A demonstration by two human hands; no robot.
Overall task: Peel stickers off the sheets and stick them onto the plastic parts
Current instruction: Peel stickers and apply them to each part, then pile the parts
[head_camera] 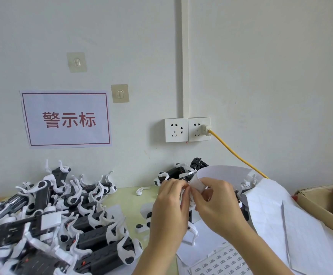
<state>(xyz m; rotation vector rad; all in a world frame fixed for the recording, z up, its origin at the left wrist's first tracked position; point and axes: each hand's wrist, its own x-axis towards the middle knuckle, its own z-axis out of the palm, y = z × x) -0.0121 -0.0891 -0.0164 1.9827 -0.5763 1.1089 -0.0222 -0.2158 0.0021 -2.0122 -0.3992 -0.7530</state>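
Note:
Both my hands meet at the centre of the table over a curled white sticker sheet (221, 172). My left hand (170, 205) pinches the sheet's near edge with its fingertips. My right hand (217, 203) pinches the same spot from the right, thumb against fingers. The sheet arches up and away behind my fingers. A black and white plastic part (191, 231) lies just under my hands, mostly hidden by them. Another sticker sheet (223, 262) with rows of small printed labels lies flat near the table's front edge.
A big heap of black and white plastic parts (52, 219) fills the left of the table. More parts (179, 173) sit against the wall. Spent backing sheets (292, 225) cover the right. A cardboard box (320, 207) stands far right. A yellow cable (239, 155) runs from the wall socket (187, 129).

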